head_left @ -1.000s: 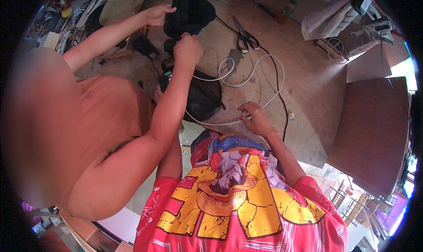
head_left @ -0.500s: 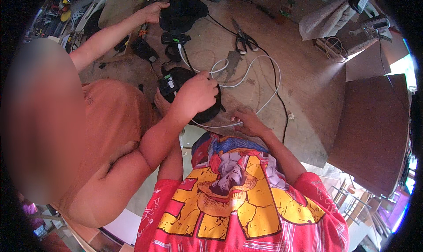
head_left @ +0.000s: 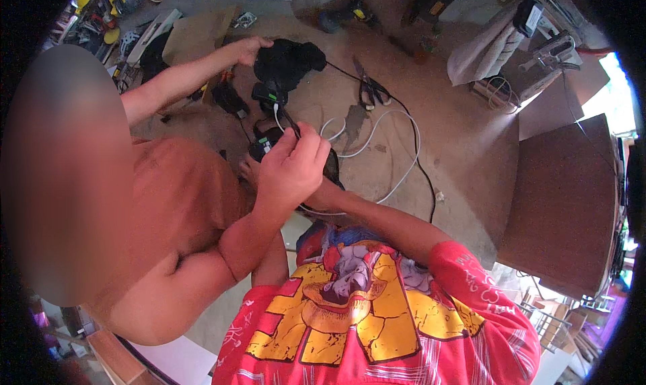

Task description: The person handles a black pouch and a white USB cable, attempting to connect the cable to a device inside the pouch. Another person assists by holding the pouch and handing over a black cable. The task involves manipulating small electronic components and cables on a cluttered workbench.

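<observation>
My left hand (head_left: 249,170) grips the left edge of a black cap-like item (head_left: 332,166), partly covered by a co-worker's forearm. On that item sits a small black device (head_left: 260,147) with a green label. My right hand (head_left: 324,195) reaches across to the item's near side, its fingers hidden behind the co-worker's hand (head_left: 296,160), which is over the item. A white cable (head_left: 404,176) loops around on the table beside it. The co-worker's other hand (head_left: 254,50) touches a second black cap-like item (head_left: 286,62) farther off, with a black device (head_left: 268,96) near it.
Scissors with black handles (head_left: 368,89) lie on the brown table (head_left: 464,156) beside a black cord (head_left: 422,173). A stapler-like metal tool (head_left: 553,54) and grey cloth (head_left: 488,49) are at the far right. A brown panel (head_left: 565,210) stands on the right. The co-worker sits close on my left.
My right hand has left the white cable and moved left to the near black item. The co-worker's near hand has shifted slightly left and lower in view. The view has tilted a little.
</observation>
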Motion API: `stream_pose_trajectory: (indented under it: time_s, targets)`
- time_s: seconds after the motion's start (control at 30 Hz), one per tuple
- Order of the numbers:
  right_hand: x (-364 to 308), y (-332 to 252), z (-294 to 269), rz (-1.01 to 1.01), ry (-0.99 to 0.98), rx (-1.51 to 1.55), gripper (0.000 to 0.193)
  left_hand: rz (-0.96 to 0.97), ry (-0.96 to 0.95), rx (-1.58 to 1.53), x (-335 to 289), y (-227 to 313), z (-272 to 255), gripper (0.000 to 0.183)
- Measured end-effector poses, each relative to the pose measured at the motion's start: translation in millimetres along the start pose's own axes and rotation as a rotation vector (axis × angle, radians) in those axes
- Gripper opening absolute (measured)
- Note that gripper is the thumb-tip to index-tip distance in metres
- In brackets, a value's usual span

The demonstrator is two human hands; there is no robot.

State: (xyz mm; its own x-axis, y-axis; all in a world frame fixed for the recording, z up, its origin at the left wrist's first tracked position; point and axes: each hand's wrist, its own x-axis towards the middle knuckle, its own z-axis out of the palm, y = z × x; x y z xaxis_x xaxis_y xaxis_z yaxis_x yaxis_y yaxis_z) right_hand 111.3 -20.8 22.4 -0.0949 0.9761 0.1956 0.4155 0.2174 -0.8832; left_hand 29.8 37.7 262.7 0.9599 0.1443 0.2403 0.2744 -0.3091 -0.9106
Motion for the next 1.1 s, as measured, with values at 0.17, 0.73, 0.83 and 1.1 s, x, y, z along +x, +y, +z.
stream_pose_trajectory:
  time_s: [0.17,0.73,0.83,1.1]
  targets:
    - [32.7,-9.2,18.8,0.415,0.001,-0.219,0.034,-0.100,-0.035,-0.135,1.7,39.1,78.8,0.035]
    - [58.5,-25.3,16.8,0.644,0.068,-0.306,0.030,-1.625,-0.688,-1.232,-93.6,183.7,146.8,0.095]
    - [55.4,-27.6,16.6,0.649,0.103,-0.295,0.030,-1.654,-0.730,-1.341,-93.3,178.0,144.9,0.095]
    - [60.6,-30.6,5.1,0.701,-0.096,-0.329,0.034,-1.750,-0.643,-1.399,-95.2,177.0,135.8,0.090]
